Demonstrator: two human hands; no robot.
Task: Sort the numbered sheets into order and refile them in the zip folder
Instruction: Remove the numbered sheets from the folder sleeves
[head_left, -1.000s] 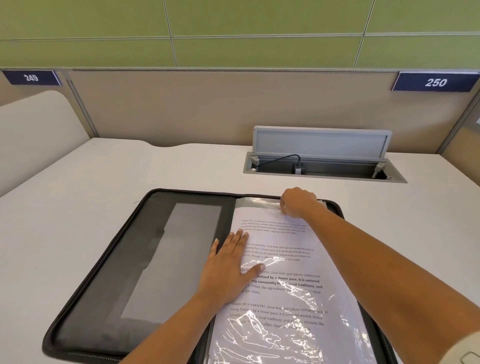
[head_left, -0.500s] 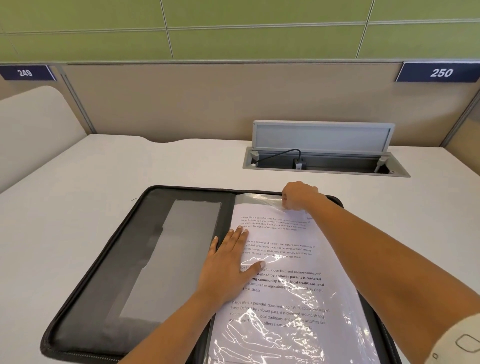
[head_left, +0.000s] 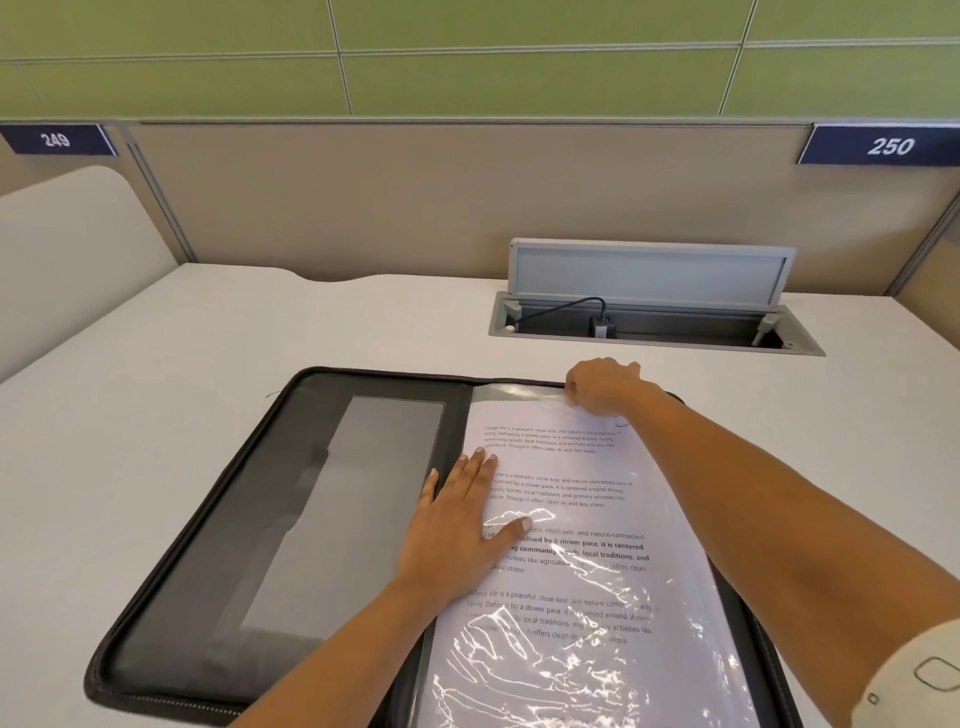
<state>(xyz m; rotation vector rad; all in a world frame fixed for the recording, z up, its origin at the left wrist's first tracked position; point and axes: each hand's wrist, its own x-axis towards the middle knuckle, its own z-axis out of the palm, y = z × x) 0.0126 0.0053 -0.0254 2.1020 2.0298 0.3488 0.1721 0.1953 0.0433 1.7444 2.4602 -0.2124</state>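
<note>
A black zip folder (head_left: 218, 571) lies open on the white desk, its left half showing a grey inner pocket. On its right half a printed sheet (head_left: 571, 519) sits inside a clear plastic sleeve (head_left: 519, 395). My left hand (head_left: 462, 525) lies flat with straight fingers on the sheet's left edge by the spine. My right hand (head_left: 602, 387) is at the sleeve's top edge with curled fingers pinching the top of the sheet. Any number on the sheet is hidden under that hand.
A recessed cable box (head_left: 654, 327) with its grey lid raised and a black plug inside sits behind the folder. Beige partitions with signs 249 (head_left: 54, 139) and 250 (head_left: 889, 146) close the back. White desk surface (head_left: 182, 389) stretches left of the folder.
My right hand has stayed at the sleeve's top edge, shifting slightly. The left hand has not moved. The camera view has tilted a little.
</note>
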